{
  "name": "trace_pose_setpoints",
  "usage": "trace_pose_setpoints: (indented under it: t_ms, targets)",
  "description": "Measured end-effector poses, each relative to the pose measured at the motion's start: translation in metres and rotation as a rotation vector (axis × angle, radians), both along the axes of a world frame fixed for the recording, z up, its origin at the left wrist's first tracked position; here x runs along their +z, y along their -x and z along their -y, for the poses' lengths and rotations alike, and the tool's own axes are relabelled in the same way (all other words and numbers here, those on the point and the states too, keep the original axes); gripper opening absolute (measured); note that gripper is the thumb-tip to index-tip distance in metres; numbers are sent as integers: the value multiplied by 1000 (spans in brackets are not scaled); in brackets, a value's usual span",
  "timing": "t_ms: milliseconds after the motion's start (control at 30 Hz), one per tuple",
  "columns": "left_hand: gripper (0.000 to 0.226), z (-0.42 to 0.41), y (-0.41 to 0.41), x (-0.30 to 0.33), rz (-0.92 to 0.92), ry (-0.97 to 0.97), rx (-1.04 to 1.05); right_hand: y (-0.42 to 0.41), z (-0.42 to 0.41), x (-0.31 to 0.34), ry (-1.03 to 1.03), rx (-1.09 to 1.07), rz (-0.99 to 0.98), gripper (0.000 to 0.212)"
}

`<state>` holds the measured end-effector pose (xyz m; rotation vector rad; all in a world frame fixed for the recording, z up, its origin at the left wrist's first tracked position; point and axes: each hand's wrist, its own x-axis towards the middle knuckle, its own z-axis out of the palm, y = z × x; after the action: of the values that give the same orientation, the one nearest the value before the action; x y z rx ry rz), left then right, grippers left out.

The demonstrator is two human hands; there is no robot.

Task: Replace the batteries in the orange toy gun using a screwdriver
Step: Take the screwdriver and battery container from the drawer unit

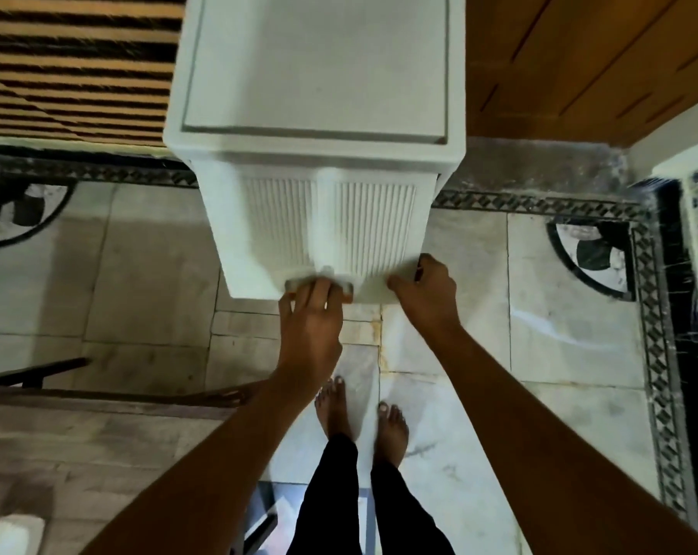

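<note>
Your left hand [313, 314] grips the handle [319, 283] low on the white cabinet [315, 162]; right hand [427, 292] grips its lower-right edge; prob. light, stiff plastic; pull from the handle; toy gun & screwdriver not in view.

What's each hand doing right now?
Left hand: fingers curled on the drawer handle of the white cabinet.
Right hand: holding something dark, unidentifiable.

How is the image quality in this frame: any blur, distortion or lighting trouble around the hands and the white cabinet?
Head view: wide-angle bending splays the white cabinet and curves the floor border; motion blur smears the left hand on the drawer handle and softens the right hand; lighting is dim and flat, with the lower left corner darkest; no strong glare.
</note>
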<state>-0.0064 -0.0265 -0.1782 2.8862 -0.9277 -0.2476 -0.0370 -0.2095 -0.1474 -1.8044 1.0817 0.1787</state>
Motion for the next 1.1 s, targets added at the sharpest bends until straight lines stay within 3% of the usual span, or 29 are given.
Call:
trace_pose_setpoints:
  t_ms: [100,267,433,633,733,867,1100]
  targets:
    - [55,-16,23,38,48,48,14,33,-12,37,-34,40,29,45]
    - [30,-36,37,108,150,271,18,76,-21,94,-143,-17,149,28]
    - [33,-34,7,150,209,279,-81,55,-11,123,-215,-157,198,26]
    - [26,-26,-44,128,272,186,-193,4,-11,99,-154,-364,225,34]
    - [28,-7,-70,118,287,245,-171,-23,-8,90,-116,-502,308,23]
    - [34,10,-85,111,257,373,-108,-50,0,87,-69,-669,380,40]
    - [40,12,-102,87,332,638,-48,-54,-4,51,-350,-858,682,30]
